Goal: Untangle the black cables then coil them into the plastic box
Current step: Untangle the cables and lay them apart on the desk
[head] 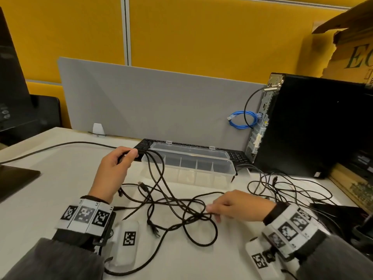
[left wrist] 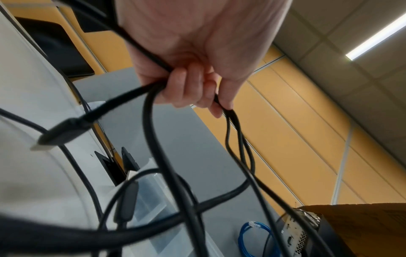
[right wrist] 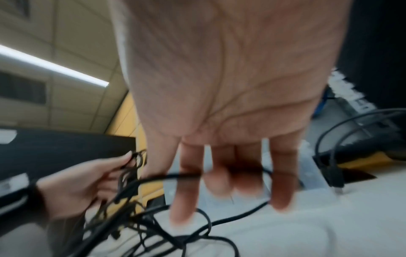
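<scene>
A tangle of black cables point(head: 177, 205) sprawls over the white desk in front of a clear plastic box point(head: 187, 174) with dividers, its lid hinged open. My left hand point(head: 129, 154) is raised by the box's left end and grips several cable strands point(left wrist: 153, 139) in curled fingers point(left wrist: 186, 83); they hang down into the tangle. A plug point(left wrist: 63, 132) sticks out beside that fist. My right hand point(head: 212, 213) lies low over the tangle's right side. Its fingers point(right wrist: 184, 200) are stretched out, and one cable point(right wrist: 153, 177) crosses them. The right wrist view is blurred.
A black keyboard point(head: 145, 145) lies behind the box against a grey divider point(head: 161, 102). A black computer tower point(head: 302, 128) with a blue network cable point(head: 242, 120) stands at the right. More loose cables point(head: 282, 188) spread to the right, and a dark flat device point(head: 14, 178) lies at the left.
</scene>
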`<state>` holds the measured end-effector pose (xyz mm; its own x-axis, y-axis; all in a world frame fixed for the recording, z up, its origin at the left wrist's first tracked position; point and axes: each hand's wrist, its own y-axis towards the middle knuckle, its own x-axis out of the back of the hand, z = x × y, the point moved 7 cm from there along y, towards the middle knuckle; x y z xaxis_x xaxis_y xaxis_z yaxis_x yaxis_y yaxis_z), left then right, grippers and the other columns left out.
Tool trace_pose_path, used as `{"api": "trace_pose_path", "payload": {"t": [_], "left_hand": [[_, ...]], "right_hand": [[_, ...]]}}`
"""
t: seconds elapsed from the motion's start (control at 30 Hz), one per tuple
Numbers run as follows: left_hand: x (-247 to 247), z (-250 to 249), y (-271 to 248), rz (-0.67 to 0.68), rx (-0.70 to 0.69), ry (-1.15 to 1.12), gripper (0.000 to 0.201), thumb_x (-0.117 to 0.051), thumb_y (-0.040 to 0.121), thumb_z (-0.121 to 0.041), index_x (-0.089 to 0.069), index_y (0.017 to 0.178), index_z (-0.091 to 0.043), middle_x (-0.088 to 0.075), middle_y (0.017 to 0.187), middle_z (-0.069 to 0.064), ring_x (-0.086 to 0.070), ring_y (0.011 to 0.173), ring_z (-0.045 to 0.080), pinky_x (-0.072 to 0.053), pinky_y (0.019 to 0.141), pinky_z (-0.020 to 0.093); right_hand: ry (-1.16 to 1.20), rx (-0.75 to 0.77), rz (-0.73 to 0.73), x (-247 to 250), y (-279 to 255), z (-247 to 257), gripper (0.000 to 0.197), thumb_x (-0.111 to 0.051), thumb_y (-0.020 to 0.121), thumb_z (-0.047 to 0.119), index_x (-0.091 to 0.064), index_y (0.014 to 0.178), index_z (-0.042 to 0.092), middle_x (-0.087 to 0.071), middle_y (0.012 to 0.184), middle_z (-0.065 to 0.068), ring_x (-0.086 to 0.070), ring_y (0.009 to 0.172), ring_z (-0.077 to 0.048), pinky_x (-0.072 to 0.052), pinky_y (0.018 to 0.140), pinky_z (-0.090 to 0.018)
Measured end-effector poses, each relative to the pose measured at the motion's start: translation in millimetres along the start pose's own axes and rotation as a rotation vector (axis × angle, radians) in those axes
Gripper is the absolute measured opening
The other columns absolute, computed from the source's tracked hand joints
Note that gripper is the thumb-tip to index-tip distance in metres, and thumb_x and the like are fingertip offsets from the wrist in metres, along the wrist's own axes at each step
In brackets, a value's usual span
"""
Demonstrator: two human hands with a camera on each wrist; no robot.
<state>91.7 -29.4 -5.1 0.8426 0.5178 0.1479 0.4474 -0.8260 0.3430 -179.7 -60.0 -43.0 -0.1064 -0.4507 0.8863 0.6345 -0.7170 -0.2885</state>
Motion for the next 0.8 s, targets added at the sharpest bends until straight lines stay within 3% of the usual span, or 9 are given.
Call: {"api": "trace_pose_path", "payload": {"t": [0.13, 0.23, 0.33, 0.4, 0.47, 0.6, 0.67, 0.73, 0.8], "left_hand": [[15.1, 2.5, 2.6, -0.093, 0.006, 0.034, 0.016, -0.050, 0.094, -0.028, -0.062, 0.085, -0.026, -0.052, 0.070, -0.005, -0.043, 0.061, 0.010, -0.036, 0.058, 0.026], [12.7, 1.6, 2.7, -0.066, -0.007, 0.056, 0.016, -0.051, 0.094, -0.025, -0.064, 0.085, -0.022, -0.051, 0.067, -0.007, -0.042, 0.058, 0.009, -0.035, 0.055, 0.025], [8.8, 4.2, 2.8, -0.022, 0.019, 0.025, 0.013, -0.053, 0.093, -0.023, -0.064, 0.085, -0.021, -0.048, 0.067, 0.000, -0.039, 0.052, 0.013, -0.035, 0.050, 0.025], [6.9, 5.7, 2.8, 0.013, 0.017, 0.026, 0.009, -0.054, 0.092, -0.020, -0.063, 0.091, -0.022, -0.052, 0.072, 0.004, -0.044, 0.044, 0.008, -0.040, 0.045, 0.020], [3.3, 5.2, 2.2, 0.044, 0.001, 0.049, 0.012, -0.056, 0.091, -0.017, -0.061, 0.102, -0.022, -0.057, 0.079, 0.005, -0.048, 0.042, 0.004, -0.044, 0.044, 0.018], [-1.2, 5.7, 1.2, 0.072, 0.013, 0.039, 0.020, -0.057, 0.090, -0.012, -0.058, 0.109, -0.020, -0.059, 0.084, 0.004, -0.055, 0.049, 0.006, -0.047, 0.044, 0.022], [-0.3, 6.0, 0.8, 0.068, 0.033, -0.019, 0.019, -0.057, 0.090, -0.009, -0.059, 0.108, -0.018, -0.059, 0.085, 0.006, -0.056, 0.048, 0.004, -0.047, 0.042, 0.021], [1.0, 4.0, -0.1, 0.055, 0.050, -0.104, 0.018, -0.055, 0.091, -0.008, -0.059, 0.106, -0.017, -0.060, 0.085, 0.009, -0.056, 0.048, 0.004, -0.046, 0.041, 0.020], [-1.5, -2.1, -2.7, 0.067, 0.043, -0.182, 0.018, -0.054, 0.091, -0.007, -0.059, 0.105, -0.018, -0.061, 0.083, 0.009, -0.056, 0.050, 0.004, -0.045, 0.042, 0.019]], "right_hand": [[0.319, 0.094, -0.490, 58.8, -24.4, -13.4, 0.038, -0.045, 0.086, 0.044, -0.054, 0.066, 0.014, -0.046, 0.062, 0.003, -0.043, 0.052, 0.002, -0.041, 0.060, -0.010], [0.349, 0.055, -0.869, 90.5, -46.8, -35.4, 0.036, -0.049, 0.092, 0.028, -0.048, 0.061, 0.012, -0.042, 0.056, 0.001, -0.043, 0.047, 0.003, -0.037, 0.050, -0.007], [0.290, 0.037, -1.113, 102.8, -65.7, -46.6, 0.035, -0.049, 0.093, 0.028, -0.046, 0.061, 0.014, -0.042, 0.056, 0.002, -0.046, 0.050, -0.001, -0.035, 0.050, -0.012], [0.329, 0.006, -1.206, 104.0, -72.3, -55.6, 0.033, -0.048, 0.094, 0.027, -0.046, 0.063, 0.016, -0.043, 0.058, 0.002, -0.044, 0.052, -0.004, -0.037, 0.052, -0.017], [0.387, -0.010, -1.265, 103.4, -75.7, -64.6, 0.032, -0.047, 0.095, 0.030, -0.049, 0.067, 0.013, -0.044, 0.060, -0.002, -0.044, 0.055, -0.014, -0.038, 0.055, -0.026], [0.479, -0.033, -1.347, 101.3, -80.8, -72.8, 0.029, -0.042, 0.097, 0.031, -0.051, 0.072, 0.018, -0.046, 0.061, -0.007, -0.046, 0.053, -0.020, -0.041, 0.054, -0.030], [0.460, -0.075, -1.227, 100.2, -73.2, -74.0, 0.027, -0.041, 0.097, 0.028, -0.055, 0.078, 0.016, -0.047, 0.060, -0.005, -0.046, 0.052, -0.019, -0.041, 0.051, -0.028], [0.418, -0.119, -0.961, 93.3, -56.6, -71.0, 0.023, -0.040, 0.098, 0.024, -0.060, 0.093, 0.013, -0.053, 0.064, -0.002, -0.051, 0.053, -0.015, -0.042, 0.050, -0.020], [0.236, -0.159, -0.785, 84.5, -44.2, -59.0, 0.023, -0.041, 0.097, 0.024, -0.058, 0.111, 0.017, -0.059, 0.085, 0.005, -0.058, 0.074, -0.010, -0.041, 0.063, -0.014]]}}
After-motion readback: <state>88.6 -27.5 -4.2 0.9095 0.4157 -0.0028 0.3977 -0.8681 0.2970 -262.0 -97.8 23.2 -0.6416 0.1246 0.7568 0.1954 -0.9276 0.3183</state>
